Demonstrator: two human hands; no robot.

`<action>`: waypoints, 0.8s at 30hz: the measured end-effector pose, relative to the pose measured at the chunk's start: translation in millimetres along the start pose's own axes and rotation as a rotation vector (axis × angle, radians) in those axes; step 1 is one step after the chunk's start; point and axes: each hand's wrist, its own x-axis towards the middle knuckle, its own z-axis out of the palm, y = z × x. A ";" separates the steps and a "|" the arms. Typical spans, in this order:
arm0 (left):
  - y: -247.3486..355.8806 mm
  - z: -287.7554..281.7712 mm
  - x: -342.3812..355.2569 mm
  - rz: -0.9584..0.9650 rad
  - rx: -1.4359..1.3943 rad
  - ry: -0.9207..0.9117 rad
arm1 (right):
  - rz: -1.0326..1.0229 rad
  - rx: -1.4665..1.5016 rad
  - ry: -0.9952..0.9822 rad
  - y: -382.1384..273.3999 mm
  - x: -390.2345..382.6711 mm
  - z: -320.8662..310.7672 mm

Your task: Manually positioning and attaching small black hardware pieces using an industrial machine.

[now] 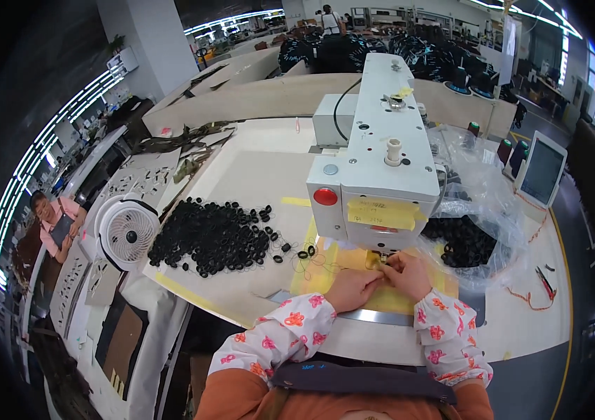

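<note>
Feeding step, it seems: left hand (355,287) and right hand (405,274) together under the machine (374,168) head, fingers pinching a small piece (376,262) on the yellow table (325,276) patch; needing steady alignment next.

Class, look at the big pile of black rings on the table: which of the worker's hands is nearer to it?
Left. The left hand lies just right of the pile of black rings; the right hand is farther right, under the sewing machine.
</note>
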 end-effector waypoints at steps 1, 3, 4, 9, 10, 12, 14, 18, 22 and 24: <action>5.4 -6.0 0.8 0.003 -0.074 -0.003 | 0.127 0.141 -0.070 -0.8 -1.3 -0.1; 5.4 -8.2 3.3 0.042 -0.090 0.010 | 0.307 0.292 -0.185 -8.0 0.2 -5.4; 5.0 -8.7 4.1 0.083 -0.116 0.002 | 0.293 0.289 -0.203 -12.1 2.9 -8.3; 1.0 -14.6 12.0 -0.030 -0.060 -0.113 | 0.331 0.415 -0.179 -3.4 3.9 -6.2; -5.3 -11.7 13.6 0.004 -0.036 0.066 | 0.331 0.415 -0.194 -5.3 -1.4 -2.2; -8.5 -5.4 17.9 0.030 -0.014 0.246 | 0.121 0.201 -0.211 -14.2 -17.1 3.7; -7.1 -3.6 21.8 0.130 -0.175 0.337 | 0.087 0.182 -0.294 -37.3 -38.6 3.4; -6.3 -6.1 19.6 0.023 -0.112 -0.082 | 0.093 0.169 -0.424 -53.4 -51.2 -13.0; -14.0 -1.0 23.7 -0.050 0.163 -0.046 | 0.245 0.317 -0.380 -26.2 -21.1 -23.5; -20.0 -1.8 23.4 -0.068 0.162 0.108 | 0.321 0.441 -0.369 -10.6 2.2 -25.6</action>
